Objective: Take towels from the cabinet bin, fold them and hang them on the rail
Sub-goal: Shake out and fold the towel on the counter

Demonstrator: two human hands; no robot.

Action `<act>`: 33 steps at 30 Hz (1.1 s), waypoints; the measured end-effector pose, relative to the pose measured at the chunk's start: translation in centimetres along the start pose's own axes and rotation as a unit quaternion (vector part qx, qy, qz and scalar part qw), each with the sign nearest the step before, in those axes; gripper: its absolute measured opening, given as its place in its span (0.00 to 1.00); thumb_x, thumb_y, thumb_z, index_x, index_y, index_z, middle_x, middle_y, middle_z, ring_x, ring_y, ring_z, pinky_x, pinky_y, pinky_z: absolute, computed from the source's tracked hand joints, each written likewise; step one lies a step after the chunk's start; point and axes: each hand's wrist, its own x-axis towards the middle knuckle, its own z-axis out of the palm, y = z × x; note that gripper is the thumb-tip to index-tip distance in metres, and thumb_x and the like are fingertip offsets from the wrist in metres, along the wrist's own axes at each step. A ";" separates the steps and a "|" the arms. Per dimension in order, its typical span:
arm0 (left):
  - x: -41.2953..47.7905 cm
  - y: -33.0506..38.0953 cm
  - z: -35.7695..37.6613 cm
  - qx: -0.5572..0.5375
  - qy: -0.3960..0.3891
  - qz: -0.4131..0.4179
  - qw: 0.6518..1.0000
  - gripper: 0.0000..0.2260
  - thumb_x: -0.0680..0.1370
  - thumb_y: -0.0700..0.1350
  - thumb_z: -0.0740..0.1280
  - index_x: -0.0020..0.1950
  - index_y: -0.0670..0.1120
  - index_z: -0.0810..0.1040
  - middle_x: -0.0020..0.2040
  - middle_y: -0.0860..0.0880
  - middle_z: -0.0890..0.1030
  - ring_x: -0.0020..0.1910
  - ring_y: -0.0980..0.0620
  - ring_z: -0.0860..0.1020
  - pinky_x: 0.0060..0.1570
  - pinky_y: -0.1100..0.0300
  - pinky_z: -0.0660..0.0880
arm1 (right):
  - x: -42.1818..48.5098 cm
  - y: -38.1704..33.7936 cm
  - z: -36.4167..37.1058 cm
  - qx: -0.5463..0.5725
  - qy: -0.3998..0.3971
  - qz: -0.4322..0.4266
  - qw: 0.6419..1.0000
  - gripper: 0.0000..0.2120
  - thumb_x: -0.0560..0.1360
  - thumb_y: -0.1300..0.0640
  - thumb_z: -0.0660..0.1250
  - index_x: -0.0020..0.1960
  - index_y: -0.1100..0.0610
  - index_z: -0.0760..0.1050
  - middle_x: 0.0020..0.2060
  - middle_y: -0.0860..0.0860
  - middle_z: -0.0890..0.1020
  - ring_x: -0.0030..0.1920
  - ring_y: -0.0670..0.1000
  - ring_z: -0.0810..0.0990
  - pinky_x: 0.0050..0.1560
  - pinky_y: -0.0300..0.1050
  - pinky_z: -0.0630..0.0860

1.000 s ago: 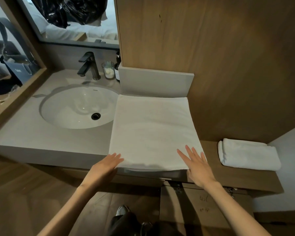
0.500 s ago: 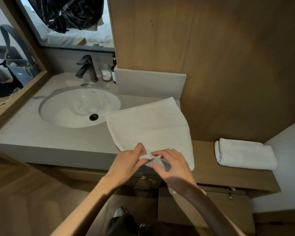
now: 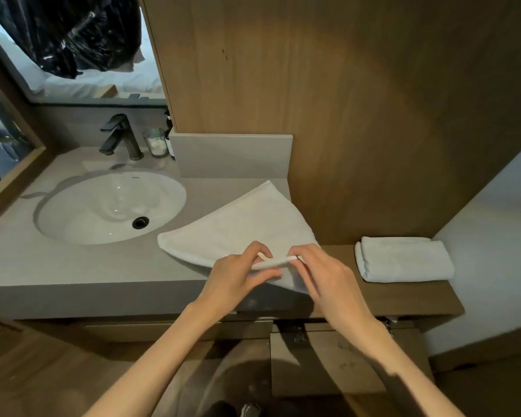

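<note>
A white towel (image 3: 238,227) lay on the table (image 3: 73,266) just right of the sink (image 3: 88,212), its near edge raised off the table's front rim. The left hand (image 3: 238,270) and right hand (image 3: 325,275) were close together, fingers curled, and each pinched that raised edge. A folded towel (image 3: 403,258) rested on the wooden ledge (image 3: 418,296), well apart from both hands.

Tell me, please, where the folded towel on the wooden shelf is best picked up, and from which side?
Take the folded towel by its rounded left end, coming from the front left. The layers are doubled over there, so they should stay together, and the wooden wall behind and white wall on the right leave less room.
</note>
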 end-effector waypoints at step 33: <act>-8.7 -12.6 -15.2 -0.018 0.165 -0.043 0.985 0.02 0.77 0.50 0.69 0.45 0.54 0.81 0.41 0.55 0.83 0.43 0.50 0.79 0.46 0.54 0.75 | -3.5 -3.7 -2.6 0.330 0.297 0.370 0.816 0.09 0.83 0.56 0.56 0.60 0.56 0.71 0.38 0.57 0.83 0.36 0.51 0.85 0.41 0.44 0.83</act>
